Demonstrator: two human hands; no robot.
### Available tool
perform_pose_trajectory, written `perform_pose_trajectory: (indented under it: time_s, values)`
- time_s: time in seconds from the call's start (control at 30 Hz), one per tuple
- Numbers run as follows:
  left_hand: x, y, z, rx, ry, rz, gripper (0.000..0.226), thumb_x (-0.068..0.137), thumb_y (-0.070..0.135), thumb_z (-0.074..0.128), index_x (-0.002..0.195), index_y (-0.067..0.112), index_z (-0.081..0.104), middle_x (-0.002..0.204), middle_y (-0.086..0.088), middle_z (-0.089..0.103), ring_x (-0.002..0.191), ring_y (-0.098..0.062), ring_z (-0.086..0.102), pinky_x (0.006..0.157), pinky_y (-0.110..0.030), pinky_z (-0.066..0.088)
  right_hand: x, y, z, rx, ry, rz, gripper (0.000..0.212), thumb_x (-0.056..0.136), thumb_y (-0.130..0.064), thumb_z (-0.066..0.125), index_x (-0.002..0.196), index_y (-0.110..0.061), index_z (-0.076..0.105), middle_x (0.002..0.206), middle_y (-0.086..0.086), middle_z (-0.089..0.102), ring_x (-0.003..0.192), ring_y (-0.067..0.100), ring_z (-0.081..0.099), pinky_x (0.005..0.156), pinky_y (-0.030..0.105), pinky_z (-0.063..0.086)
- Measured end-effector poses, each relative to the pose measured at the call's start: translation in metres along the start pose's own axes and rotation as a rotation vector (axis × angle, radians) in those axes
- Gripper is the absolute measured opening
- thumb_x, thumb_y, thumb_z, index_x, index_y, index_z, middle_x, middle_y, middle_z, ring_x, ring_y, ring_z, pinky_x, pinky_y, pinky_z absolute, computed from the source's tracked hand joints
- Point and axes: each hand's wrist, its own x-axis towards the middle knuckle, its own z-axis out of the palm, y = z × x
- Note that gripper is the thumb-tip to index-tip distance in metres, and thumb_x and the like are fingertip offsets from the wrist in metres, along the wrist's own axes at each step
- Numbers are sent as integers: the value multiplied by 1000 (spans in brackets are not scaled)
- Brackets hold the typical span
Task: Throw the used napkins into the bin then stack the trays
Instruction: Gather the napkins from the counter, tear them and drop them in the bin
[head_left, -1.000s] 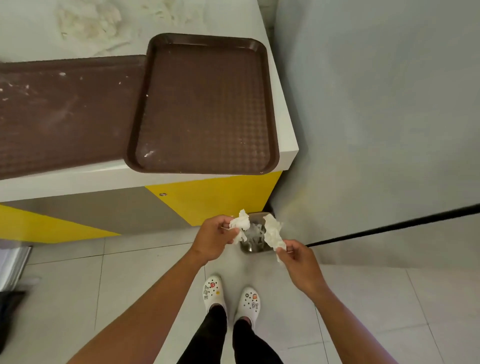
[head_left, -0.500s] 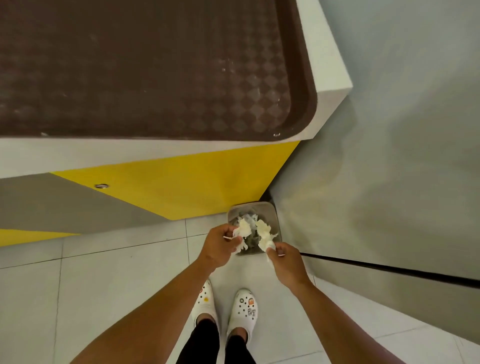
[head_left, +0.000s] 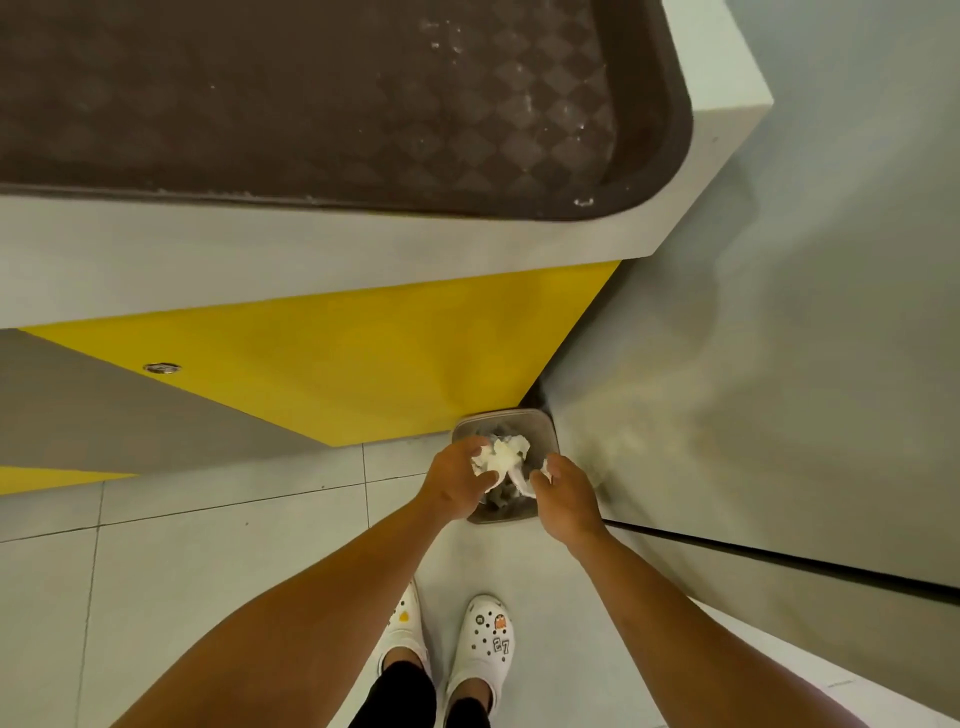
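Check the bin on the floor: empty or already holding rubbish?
Holding rubbish. Crumpled paper shows inside the bin below the napkins at the left hand and right hand.

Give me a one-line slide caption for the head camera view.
Both hands, left hand and right hand, hold crumpled napkins over the small bin beside the counter's brown tray.

A canteen or fast-food place is suggested: a brown tray (head_left: 332, 104) at twelve o'clock on a white-and-yellow surface (head_left: 311, 260), above tiled floor (head_left: 208, 519).
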Motion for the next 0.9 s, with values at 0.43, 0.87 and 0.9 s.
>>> perform_pose_trajectory:
  time_s: [0.43,0.87,0.9]
  values:
    - [-140,62,-105,-197,73,271,47,85,-1,71,97,44,69,95,11,65,82,5,59,74,-15,46,-133,-84,-80,226,-118,-275,24,99,-10,58,108,-31,64,126,0,66,117,14,63,106,31,49]
    - [-345,174,-261,153,109,391,32,95,30,66,127,25,63,120,13,64,101,-7,61,87,-25,52,-320,-217,-185,-59,-304,-589,38,97,-29,65,135,-29,59,128,-14,63,109,-3,63,90,17,52]
    - [-354,178,-271,154,132,401,32,94,30,66,126,25,63,120,13,64,101,-8,62,86,-25,53,-327,-227,-189,-65,-301,-610,39,97,-29,65,135,-29,59,128,-15,63,108,-3,63,91,18,53]
